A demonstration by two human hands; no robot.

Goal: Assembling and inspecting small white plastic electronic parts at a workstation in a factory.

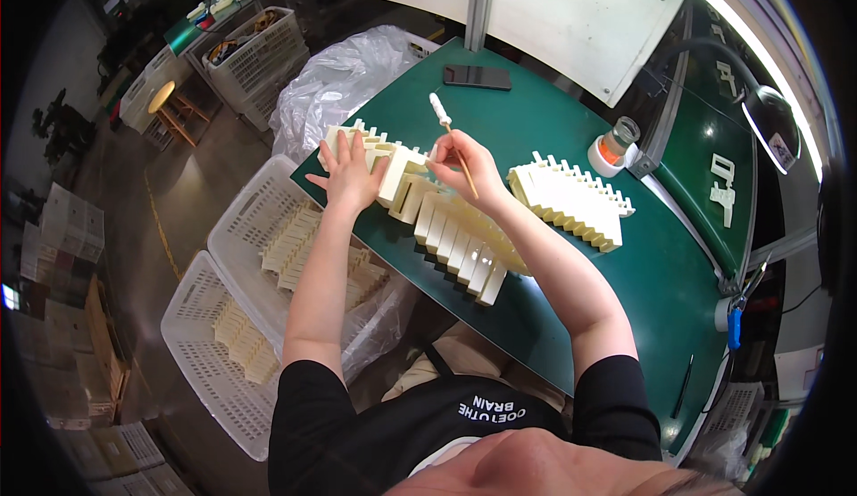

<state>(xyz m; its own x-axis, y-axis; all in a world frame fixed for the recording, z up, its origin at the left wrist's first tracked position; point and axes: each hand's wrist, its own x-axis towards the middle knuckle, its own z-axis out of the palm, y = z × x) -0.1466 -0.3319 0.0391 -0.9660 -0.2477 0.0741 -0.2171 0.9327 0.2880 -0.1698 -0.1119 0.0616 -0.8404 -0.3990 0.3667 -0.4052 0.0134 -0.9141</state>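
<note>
Right hand (464, 161) gripping stick (457, 152), tip hidden

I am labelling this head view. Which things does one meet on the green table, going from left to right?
Left hand flat on cream plastic parts → right hand holding a thin stick → second row of cream parts → small glass jar → black desk lamp.

Green workbench (643, 255), grey concrete floor (178, 192), wooden stool (170, 103), white wall panel (580, 14)
</note>
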